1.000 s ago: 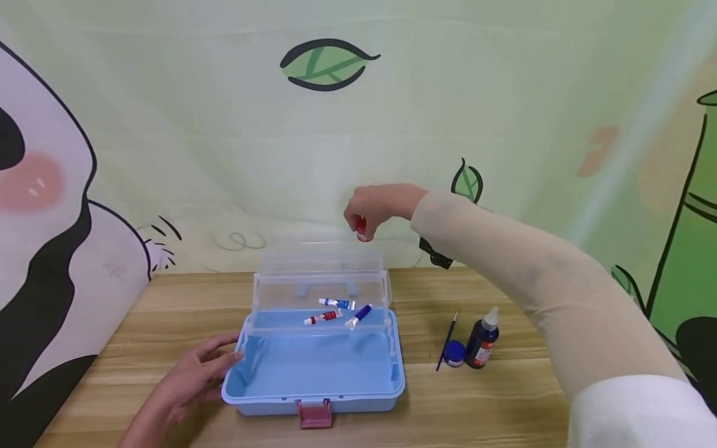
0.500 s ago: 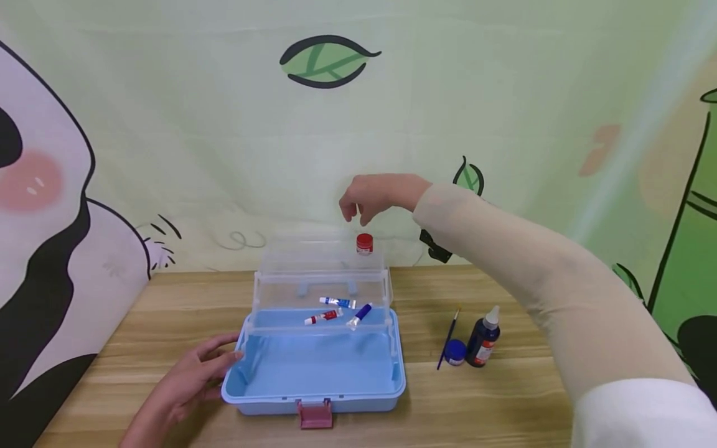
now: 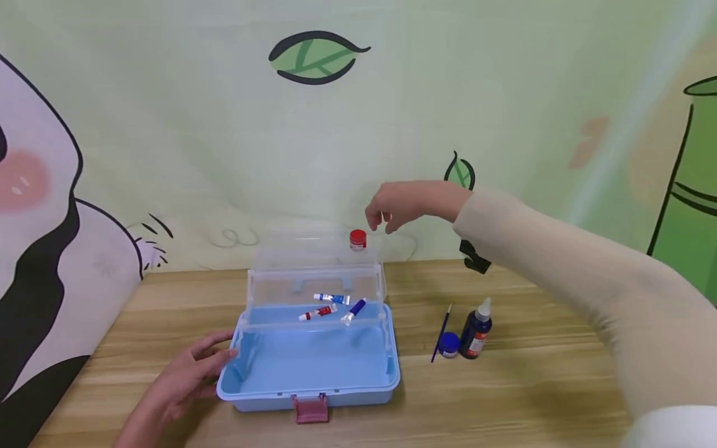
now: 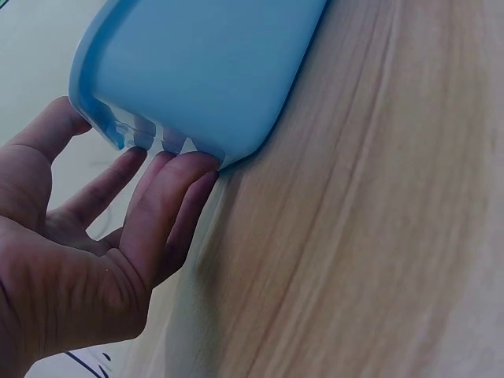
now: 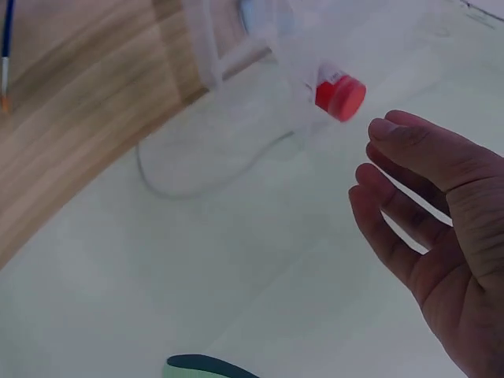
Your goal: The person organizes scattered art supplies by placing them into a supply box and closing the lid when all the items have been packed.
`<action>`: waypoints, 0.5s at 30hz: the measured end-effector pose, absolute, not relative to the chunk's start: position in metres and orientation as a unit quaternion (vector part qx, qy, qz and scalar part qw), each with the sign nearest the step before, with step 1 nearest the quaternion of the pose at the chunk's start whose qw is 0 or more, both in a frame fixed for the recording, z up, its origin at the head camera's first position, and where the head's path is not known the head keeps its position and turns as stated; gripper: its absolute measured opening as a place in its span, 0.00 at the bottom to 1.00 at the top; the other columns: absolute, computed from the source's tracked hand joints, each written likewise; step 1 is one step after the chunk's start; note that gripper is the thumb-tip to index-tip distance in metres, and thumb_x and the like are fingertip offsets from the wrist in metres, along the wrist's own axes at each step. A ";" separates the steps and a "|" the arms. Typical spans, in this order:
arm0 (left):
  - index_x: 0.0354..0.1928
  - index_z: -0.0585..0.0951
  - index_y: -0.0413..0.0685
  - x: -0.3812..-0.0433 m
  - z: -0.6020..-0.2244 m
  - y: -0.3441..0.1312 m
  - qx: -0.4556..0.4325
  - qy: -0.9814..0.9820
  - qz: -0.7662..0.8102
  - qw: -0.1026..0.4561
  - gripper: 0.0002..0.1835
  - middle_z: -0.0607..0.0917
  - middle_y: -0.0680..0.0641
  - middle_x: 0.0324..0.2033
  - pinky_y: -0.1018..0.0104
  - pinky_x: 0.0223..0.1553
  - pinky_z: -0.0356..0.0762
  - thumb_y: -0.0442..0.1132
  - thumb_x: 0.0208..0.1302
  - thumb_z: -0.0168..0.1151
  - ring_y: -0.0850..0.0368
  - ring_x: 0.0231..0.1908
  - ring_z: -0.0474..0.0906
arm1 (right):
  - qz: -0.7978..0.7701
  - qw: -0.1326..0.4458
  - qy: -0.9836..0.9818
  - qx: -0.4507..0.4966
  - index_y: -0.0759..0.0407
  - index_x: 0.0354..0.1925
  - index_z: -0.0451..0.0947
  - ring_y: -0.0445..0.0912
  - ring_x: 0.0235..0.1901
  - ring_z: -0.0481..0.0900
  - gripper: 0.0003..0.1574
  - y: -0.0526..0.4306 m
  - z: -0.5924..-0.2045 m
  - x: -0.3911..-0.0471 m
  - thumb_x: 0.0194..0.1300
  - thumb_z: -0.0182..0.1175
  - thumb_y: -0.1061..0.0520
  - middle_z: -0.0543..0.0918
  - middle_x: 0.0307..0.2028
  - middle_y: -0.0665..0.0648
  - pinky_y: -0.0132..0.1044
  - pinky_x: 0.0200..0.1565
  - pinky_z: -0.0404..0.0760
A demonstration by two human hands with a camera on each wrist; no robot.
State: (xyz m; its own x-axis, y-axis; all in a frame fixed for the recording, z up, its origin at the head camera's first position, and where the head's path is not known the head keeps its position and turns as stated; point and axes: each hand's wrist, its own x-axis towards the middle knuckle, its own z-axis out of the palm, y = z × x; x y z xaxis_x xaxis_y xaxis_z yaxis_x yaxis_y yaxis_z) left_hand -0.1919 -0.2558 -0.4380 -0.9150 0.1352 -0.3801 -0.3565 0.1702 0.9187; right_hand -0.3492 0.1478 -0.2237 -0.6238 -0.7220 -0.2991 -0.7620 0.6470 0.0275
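Your right hand [image 3: 419, 200] is shifting rightward off one red jar [image 3: 358, 240], which is sitting upper centre in the clear upper part [image 3: 313, 252]; its fingers are hanging apart. Your left hand [image 3: 187, 373], fingers spread, is touching one blue box [image 3: 313, 370], lower centre. Three tubes [image 3: 317, 313] are lying mid-frame; one brush [image 3: 442, 331], one blue jar [image 3: 449, 344], one bottle [image 3: 475, 333] are sitting centre-right.

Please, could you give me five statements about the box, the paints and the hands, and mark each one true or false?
1. The left grip touches the box. True.
2. The right grip holds the red jar. False: it is empty, apart from the jar.
3. Three tubes lie in the box's clear tray. True.
4. The bottle lies on its side. False: it stands upright.
5. The brush is inside the box. False: it lies on the table.
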 end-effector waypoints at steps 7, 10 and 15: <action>0.76 0.64 0.44 -0.190 -0.441 -0.252 -0.083 0.739 0.639 0.197 0.38 0.76 0.33 0.61 0.46 0.45 0.86 0.47 0.68 0.67 0.47 0.47 0.82 | 0.091 0.150 0.893 -0.414 0.57 0.48 0.83 0.50 0.46 0.82 0.13 0.170 -0.245 -0.298 0.65 0.70 0.60 0.86 0.44 0.54 0.40 0.50 0.83; 0.76 0.62 0.45 -0.190 -0.439 -0.251 -0.083 0.739 0.637 0.205 0.39 0.72 0.31 0.64 0.46 0.46 0.85 0.48 0.69 0.67 0.47 0.48 0.82 | 0.106 0.156 0.894 -0.406 0.57 0.47 0.84 0.49 0.45 0.83 0.12 0.177 -0.256 -0.273 0.65 0.70 0.61 0.86 0.43 0.54 0.40 0.50 0.84; 0.77 0.62 0.45 -0.192 -0.436 -0.249 -0.078 0.739 0.638 0.203 0.39 0.72 0.32 0.62 0.47 0.45 0.86 0.47 0.70 0.66 0.48 0.47 0.81 | 0.121 0.159 0.900 -0.388 0.56 0.45 0.84 0.46 0.41 0.82 0.12 0.190 -0.278 -0.238 0.63 0.72 0.60 0.86 0.41 0.53 0.38 0.47 0.84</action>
